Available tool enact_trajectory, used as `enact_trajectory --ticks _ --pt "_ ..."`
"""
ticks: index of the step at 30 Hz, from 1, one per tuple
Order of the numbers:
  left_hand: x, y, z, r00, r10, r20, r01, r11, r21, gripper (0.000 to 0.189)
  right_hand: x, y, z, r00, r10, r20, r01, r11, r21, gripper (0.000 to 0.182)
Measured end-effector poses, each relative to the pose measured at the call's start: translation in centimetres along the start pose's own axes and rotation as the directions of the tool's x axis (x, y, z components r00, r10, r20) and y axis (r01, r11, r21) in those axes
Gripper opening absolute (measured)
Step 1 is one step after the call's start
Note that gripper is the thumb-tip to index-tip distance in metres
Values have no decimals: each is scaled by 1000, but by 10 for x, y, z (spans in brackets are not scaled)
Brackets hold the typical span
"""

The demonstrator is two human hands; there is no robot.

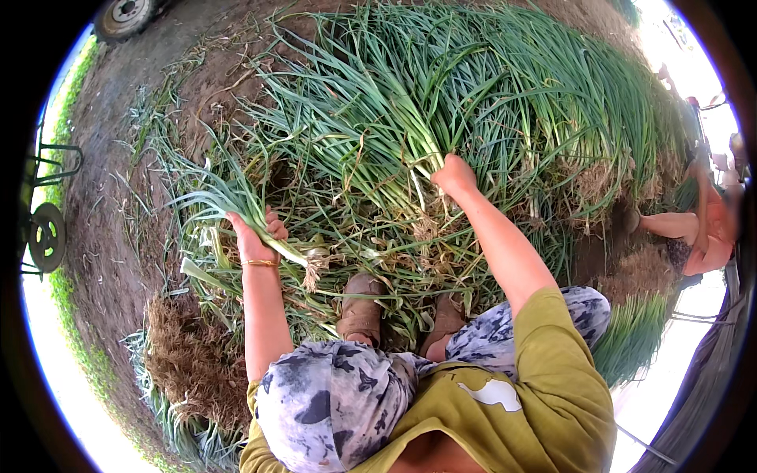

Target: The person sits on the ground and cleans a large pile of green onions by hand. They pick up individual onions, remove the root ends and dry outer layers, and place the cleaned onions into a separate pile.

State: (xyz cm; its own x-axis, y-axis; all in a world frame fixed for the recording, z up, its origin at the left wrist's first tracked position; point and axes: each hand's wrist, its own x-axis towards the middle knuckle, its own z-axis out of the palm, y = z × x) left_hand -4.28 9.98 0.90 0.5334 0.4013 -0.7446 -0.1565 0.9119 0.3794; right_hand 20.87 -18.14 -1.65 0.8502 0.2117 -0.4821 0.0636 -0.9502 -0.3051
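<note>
My left hand is closed around a small bunch of green onions, with the pale roots pointing to the right and the leaves fanning out to the left. Farther forward, my right hand grips the lower stems of some green onion stalks. Their leaves run up and left over a large heap of green onions. How many stalks the right hand holds is hidden by the fingers. Stripped leaves and stems lie loose beneath both hands.
By my left side lies a stack of green onions with brown roots facing me. My shoes stand among the leaf litter. Another person sits at the right near more bundled onions. A wheel shows at upper left.
</note>
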Motion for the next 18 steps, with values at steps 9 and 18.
enact_trajectory --ticks 9,18 --pt "9 -7 -5 976 -39 215 57 995 -80 10 -72 -40 -19 964 -244 105 127 772 623 28" --pt "-27 -63 33 995 -74 65 39 903 428 22 -165 -57 71 766 -598 -238 642 682 350 49"
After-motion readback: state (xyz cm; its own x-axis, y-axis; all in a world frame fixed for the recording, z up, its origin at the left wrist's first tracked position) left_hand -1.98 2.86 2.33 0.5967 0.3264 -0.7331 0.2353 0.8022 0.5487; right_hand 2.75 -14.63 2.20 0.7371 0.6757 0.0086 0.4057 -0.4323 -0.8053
